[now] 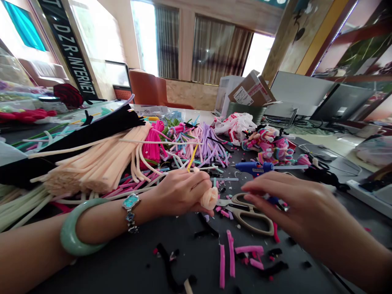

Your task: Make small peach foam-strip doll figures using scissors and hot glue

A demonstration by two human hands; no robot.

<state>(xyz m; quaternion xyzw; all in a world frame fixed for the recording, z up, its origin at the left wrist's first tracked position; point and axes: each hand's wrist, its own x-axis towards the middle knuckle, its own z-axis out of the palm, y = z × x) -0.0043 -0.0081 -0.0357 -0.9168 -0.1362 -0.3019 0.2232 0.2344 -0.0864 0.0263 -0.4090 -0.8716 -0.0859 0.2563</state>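
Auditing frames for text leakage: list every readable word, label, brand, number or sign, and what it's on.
"T DZR-INTERNET": slanted black sign, cut off at the top edge.
Cardboard box, labels: too small and blurred to read.
White plastic bag, red print: crumpled, unreadable.
Teal panel, pale marks: cut off, unreadable.

Right fingers [260, 188] blurred near the lens | blue glue gun [255, 167] was partly hidden behind them | left forearm [33, 249], black bundle [101, 130] ran past the left edge
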